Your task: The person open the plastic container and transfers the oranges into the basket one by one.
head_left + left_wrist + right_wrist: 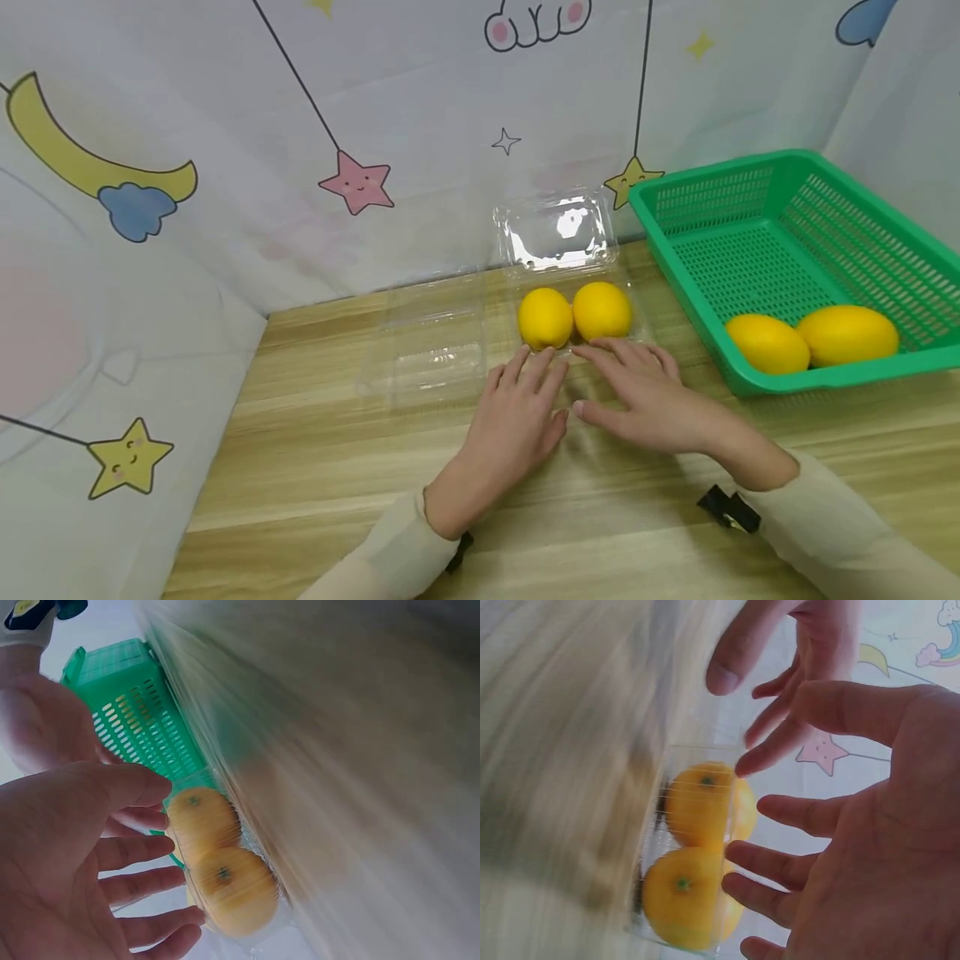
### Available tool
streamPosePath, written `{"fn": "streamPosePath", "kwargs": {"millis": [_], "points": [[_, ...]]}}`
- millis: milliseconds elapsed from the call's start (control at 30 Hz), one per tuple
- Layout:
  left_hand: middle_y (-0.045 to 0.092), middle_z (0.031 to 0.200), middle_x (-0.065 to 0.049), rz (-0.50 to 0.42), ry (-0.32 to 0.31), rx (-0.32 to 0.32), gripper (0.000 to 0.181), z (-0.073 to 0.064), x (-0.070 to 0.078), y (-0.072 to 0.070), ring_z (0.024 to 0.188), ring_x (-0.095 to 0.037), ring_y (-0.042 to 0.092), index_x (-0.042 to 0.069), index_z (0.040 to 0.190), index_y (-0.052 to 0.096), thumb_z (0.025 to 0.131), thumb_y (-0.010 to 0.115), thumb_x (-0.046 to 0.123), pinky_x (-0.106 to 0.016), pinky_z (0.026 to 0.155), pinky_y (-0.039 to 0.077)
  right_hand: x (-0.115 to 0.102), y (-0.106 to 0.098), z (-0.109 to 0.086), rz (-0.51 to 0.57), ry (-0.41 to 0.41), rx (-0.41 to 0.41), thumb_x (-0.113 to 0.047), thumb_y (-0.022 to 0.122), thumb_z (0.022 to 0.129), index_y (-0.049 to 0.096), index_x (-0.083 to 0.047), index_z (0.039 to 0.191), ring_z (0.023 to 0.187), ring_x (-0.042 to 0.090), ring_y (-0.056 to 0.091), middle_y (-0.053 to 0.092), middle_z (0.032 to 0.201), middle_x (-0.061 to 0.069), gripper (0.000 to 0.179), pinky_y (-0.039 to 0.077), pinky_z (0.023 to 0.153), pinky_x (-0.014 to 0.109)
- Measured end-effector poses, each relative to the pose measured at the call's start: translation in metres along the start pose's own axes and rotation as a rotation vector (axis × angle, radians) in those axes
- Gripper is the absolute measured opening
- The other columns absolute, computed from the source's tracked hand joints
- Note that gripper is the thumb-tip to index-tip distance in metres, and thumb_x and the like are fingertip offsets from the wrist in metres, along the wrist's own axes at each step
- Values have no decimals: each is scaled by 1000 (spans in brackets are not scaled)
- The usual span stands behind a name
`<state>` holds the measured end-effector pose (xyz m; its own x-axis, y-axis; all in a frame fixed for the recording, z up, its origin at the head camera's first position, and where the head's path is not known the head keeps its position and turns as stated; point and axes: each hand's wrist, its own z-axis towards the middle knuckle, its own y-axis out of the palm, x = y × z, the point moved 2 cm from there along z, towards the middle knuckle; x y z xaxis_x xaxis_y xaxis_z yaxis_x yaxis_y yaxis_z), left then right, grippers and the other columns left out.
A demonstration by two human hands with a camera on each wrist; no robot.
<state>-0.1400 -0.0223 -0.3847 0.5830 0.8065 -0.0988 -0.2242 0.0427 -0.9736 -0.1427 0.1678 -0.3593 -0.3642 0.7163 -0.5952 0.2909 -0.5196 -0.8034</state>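
Two round yellow-orange citrus fruits sit side by side in a clear plastic clamshell box, whose lid stands raised against the back curtain. Just in front of it is my left hand, fingers spread and lightly bent, tips right at the box's near rim. My right hand reaches in from the other side, its fingers loosely extended toward the same rim. Neither palm holds anything. Both wrist views show the fruits through the box's clear wall, stem ends facing the hands.
To the left lies another clear clamshell box, hard to make out against the wood-grain table. A green slotted basket on the right holds two more yellow fruits. A patterned curtain closes off the back and left.
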Motion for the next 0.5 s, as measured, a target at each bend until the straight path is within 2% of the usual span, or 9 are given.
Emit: {"fn": "streamPosePath", "kwargs": {"millis": [167, 300, 500], "points": [[52, 159, -10, 93, 22, -12, 54, -3, 2, 2, 145, -38, 52, 17, 145, 61, 99, 72, 43, -46, 103, 54, -8, -5, 11, -3, 4, 51, -41, 65, 104, 48, -7, 158, 148, 55, 32, 43, 160, 29, 66, 8, 116, 79], [47, 163, -9, 188, 31, -35, 57, -6, 4, 6, 148, -37, 48, 18, 149, 62, 99, 70, 46, -42, 102, 53, -14, -7, 23, 2, -16, 103, -37, 64, 105, 50, -7, 156, 149, 50, 34, 46, 159, 25, 61, 10, 118, 78], [45, 165, -10, 229, 36, -25, 59, -9, 10, 12, 149, -39, 46, 20, 151, 61, 98, 68, 45, -42, 102, 53, -16, -4, 45, -68, -37, 217, -24, 64, 104, 52, -1, 152, 147, 46, 42, 51, 155, 24, 54, 26, 118, 70]]}}
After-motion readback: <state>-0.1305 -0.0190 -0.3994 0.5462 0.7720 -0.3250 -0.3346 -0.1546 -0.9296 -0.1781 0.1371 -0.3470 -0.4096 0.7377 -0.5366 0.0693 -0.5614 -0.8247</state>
